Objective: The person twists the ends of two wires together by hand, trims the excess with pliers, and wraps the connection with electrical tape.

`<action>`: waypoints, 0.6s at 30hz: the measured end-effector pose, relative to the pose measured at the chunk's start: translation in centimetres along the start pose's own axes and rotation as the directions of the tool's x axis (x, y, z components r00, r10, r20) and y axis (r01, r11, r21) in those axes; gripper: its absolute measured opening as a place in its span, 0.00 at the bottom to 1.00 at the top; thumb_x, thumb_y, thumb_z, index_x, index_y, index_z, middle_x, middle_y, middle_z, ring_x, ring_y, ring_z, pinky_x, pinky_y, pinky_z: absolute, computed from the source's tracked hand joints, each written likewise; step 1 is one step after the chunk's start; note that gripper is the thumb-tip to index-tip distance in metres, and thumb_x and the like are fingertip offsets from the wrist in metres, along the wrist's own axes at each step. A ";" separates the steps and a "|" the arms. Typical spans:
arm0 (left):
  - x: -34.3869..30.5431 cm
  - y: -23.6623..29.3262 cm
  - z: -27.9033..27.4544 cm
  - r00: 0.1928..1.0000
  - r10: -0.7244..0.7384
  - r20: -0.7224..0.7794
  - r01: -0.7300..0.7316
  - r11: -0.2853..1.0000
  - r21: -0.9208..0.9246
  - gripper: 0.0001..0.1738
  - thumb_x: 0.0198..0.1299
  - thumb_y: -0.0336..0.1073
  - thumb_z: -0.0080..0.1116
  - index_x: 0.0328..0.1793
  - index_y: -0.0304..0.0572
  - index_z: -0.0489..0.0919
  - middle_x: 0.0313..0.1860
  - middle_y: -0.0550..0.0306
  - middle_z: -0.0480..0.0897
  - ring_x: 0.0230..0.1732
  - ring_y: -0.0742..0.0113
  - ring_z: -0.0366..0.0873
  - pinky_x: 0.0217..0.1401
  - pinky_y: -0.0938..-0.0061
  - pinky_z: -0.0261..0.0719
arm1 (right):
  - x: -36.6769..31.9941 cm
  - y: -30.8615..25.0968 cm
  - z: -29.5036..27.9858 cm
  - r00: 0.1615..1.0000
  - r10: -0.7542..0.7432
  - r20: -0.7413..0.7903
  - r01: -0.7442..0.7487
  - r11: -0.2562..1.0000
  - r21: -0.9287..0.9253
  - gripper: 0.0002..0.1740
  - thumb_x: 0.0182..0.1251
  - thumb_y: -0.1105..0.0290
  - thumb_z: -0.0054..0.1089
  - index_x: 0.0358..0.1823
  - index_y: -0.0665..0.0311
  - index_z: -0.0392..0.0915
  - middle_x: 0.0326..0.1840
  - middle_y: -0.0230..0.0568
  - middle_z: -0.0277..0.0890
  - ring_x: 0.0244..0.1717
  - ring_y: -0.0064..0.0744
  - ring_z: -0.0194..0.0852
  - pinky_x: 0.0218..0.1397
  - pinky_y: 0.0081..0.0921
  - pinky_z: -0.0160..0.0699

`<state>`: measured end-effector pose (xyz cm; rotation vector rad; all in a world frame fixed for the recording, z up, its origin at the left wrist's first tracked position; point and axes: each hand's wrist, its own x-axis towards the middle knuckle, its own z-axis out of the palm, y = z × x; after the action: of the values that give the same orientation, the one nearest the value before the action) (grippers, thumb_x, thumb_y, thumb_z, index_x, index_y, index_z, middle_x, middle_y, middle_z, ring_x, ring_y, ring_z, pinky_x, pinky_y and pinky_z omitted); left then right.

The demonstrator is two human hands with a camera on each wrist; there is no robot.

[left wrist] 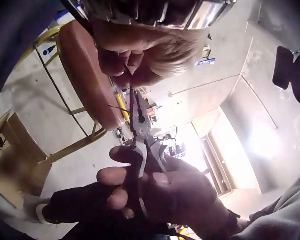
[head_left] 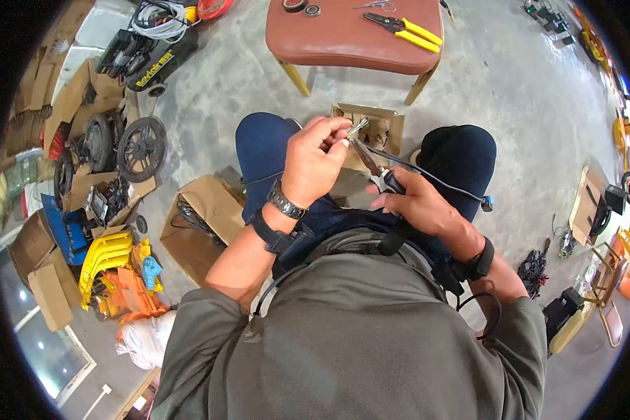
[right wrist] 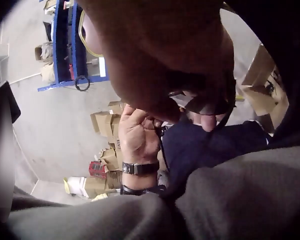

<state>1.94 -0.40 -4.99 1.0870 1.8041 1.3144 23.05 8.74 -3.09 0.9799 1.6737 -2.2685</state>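
Note:
The left hand (head_left: 313, 159) pinches a thin wire (head_left: 359, 127) whose bright, splayed ends stick out past the fingertips, between the knees. Held in the right hand (head_left: 421, 203), a pair of pliers (head_left: 365, 155) points up and left, with its jaws right by the left fingertips. In the left wrist view the pliers (left wrist: 141, 127) reach up toward the left hand (left wrist: 145, 57), and the right hand's fingers (left wrist: 112, 175) curl round their handles. A dark cable (head_left: 434, 180) runs across the right thigh. The right wrist view hides most of the pliers behind the right hand (right wrist: 160, 60).
Ahead stands a chair with a brown padded seat (head_left: 329, 52), bearing yellow-handled wire strippers (head_left: 409, 33), small scissors (head_left: 381, 5) and tape rolls (head_left: 295, 5). An open cardboard box (head_left: 393, 143) sits between the feet. Another box (head_left: 210, 203) with cables is at the left.

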 end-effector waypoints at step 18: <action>1.5 1.9 -1.3 0.944 -0.239 0.226 0.304 0.898 -0.318 0.19 0.60 0.18 0.60 0.58 0.33 0.82 0.39 0.63 0.84 0.38 0.80 0.79 0.43 0.82 0.78 | 0.1 2.8 0.2 0.978 -0.207 -0.032 0.194 0.953 -0.233 0.24 0.75 0.68 0.57 0.70 0.67 0.69 0.57 0.43 0.77 0.56 0.31 0.73 0.65 0.28 0.70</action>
<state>0.57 0.65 -2.87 0.7048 1.4544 1.2579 24.29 7.61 -5.34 0.8637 2.0903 -2.1159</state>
